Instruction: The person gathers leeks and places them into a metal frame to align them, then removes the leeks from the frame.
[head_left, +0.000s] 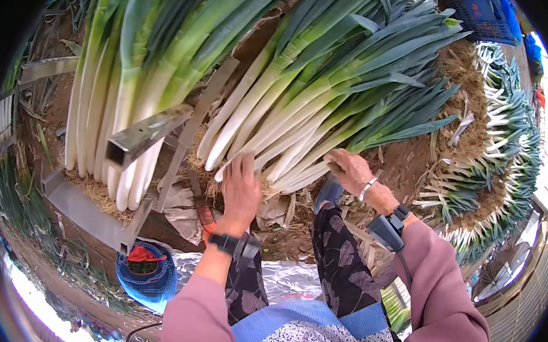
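A loose pile of leeks [290,119] lies before me, white root ends toward me and green leaves pointing away to the upper right. My left hand [241,191] is laid against the root ends at the pile's near left, its fingers stretched forward. At the right edge, my right hand [349,172] has its fingers curled at the end of an outer leek [308,173]; the fingertips are partly hidden. Left of the pile, a thick bundle of leeks [111,117] stands in a metal frame [90,200], apart from both hands.
A square metal tube [147,135] juts toward me from the frame. Below it sits a blue denim-covered stool or container [146,276] with a red cloth. Many more leeks [508,141] lie in rows at right, near straw [463,101]. A blue crate [484,18] stands at the back.
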A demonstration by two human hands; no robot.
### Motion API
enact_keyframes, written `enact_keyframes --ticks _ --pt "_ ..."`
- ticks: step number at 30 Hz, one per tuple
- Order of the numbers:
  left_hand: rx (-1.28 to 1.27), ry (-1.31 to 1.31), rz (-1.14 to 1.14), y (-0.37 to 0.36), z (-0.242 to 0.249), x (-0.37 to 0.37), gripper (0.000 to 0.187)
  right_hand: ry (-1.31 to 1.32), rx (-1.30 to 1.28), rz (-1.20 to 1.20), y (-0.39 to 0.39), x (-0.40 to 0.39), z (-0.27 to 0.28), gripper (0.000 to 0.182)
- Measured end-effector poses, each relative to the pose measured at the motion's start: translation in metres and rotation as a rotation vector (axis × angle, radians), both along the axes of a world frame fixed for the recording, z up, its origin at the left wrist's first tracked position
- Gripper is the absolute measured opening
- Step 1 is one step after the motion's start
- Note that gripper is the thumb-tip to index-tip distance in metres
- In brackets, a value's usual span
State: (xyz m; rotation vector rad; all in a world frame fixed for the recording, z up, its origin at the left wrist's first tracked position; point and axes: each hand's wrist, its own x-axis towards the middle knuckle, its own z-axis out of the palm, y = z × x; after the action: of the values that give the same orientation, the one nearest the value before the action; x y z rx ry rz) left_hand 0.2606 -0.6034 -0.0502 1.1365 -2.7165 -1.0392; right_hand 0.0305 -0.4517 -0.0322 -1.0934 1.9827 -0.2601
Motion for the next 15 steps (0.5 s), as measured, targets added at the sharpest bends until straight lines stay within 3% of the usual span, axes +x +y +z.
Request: enact_keyframes --ticks 6,12,14,15 --pt "-0.098 -0.232 0.101 0.004 -0.066 -0.047 0.039 -0.079 -0.11 0.046 0.015 -0.002 -0.021 0.018" --pt "-0.073 -0.241 0.146 0.007 -0.075 -0.045 0.035 -0.077 -0.035 0.017 0.03 -0.007 -0.029 0.022" --pt "0.005 -0.28 0.096 0.011 -0.071 -0.042 0.033 -0.009 -0.176 0.024 0.027 -0.003 -0.022 0.022" --pt "-0.029 -0.164 0.119 0.014 -0.067 -0.038 0.032 -0.014 -0.122 0.054 0.023 -0.005 -0.015 0.021"
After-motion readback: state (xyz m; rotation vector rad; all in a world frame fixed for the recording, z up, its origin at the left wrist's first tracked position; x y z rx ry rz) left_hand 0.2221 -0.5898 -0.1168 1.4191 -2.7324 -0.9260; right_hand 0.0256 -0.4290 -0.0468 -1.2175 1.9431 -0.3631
